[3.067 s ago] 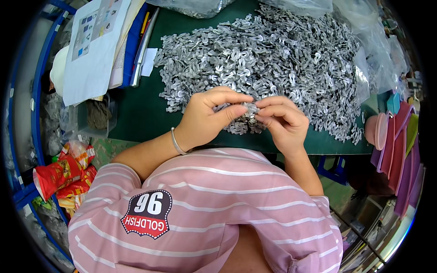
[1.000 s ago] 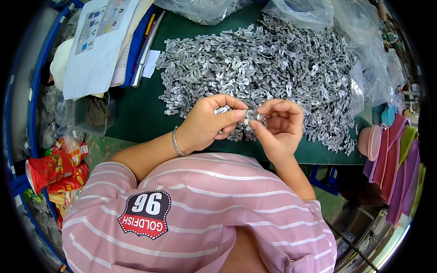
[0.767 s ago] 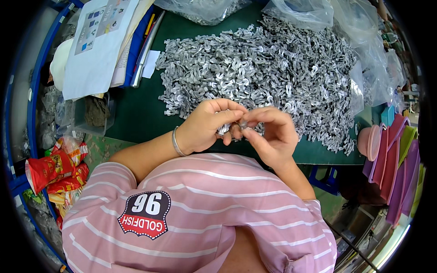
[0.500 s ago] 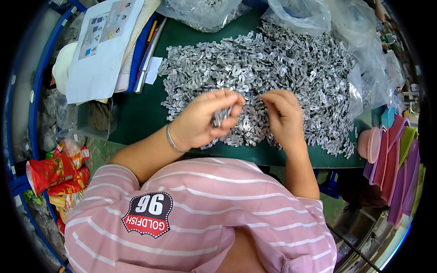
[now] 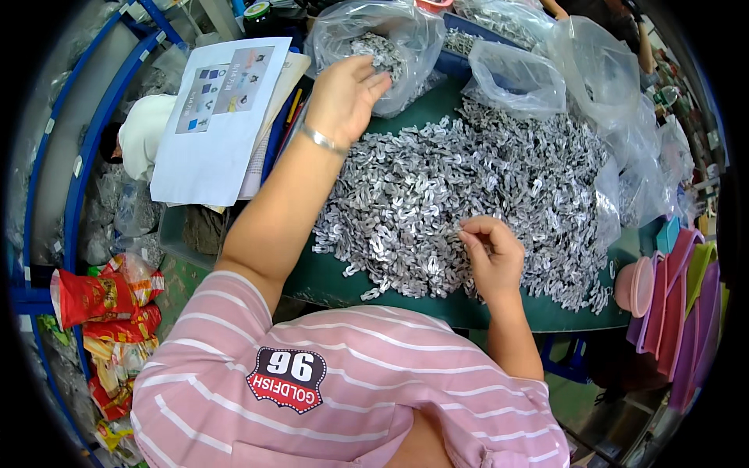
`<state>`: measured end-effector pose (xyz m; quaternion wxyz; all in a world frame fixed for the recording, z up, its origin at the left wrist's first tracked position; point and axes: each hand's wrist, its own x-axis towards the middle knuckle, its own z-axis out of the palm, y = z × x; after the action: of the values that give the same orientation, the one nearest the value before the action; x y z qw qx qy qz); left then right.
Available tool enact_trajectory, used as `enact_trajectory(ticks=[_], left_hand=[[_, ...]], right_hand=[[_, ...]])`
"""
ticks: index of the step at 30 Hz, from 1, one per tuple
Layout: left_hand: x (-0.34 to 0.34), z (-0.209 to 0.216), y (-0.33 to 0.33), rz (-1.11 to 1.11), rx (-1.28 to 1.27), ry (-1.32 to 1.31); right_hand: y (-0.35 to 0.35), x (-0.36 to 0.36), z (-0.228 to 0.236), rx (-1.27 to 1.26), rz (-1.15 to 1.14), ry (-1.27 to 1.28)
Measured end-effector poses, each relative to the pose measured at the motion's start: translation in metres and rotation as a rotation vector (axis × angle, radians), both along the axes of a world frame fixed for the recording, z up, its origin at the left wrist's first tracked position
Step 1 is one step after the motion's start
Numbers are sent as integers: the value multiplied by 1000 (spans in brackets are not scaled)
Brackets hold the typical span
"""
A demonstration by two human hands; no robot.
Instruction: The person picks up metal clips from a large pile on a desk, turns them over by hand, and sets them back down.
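Left hand (image 5: 349,97): loosely open, at far bag (image 5: 422,43); metal pieces (image 5: 384,51) could spill if bag slumps. Right hand (image 5: 496,253): fingers drawn together, grip indiscernible.

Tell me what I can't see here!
In the head view:
What the bare left hand might hold: hidden by the hand itself.
What the bare right hand might pinch: too small to tell.
Bottom of the pile of silvery, curved metal pieces: buried under the top ones.
Most of the bare-armed co-worker: cut off by the top edge.
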<state>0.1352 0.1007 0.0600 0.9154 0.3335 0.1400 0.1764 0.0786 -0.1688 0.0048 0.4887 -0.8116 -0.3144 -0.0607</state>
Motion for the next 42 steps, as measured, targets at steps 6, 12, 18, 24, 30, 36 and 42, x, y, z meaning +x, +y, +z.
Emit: enact_trajectory(ticks=[6, 12, 18, 24, 30, 36, 42], left_hand=[[-88, -17, -69, -425, 726, 106], [-115, -34, -85, -741, 609, 209], [-122, -47, -82, -596, 683, 12], [-130, -43, -87, -561, 800, -191], [-137, -49, -92, -516, 752, -175], [-141, -52, -94, -626, 265, 119], [-142, -61, -90, -719, -110, 194]], right_hand=[[8, -11, 3, 498, 83, 333], [9, -15, 3, 521, 204, 269], [4, -18, -5, 566, 247, 678], [1, -19, -21, 791, 447, 744], [-6, -20, -22, 591, 484, 520], [2, -36, -10, 642, 316, 415], [10, -34, 11, 288, 305, -190]])
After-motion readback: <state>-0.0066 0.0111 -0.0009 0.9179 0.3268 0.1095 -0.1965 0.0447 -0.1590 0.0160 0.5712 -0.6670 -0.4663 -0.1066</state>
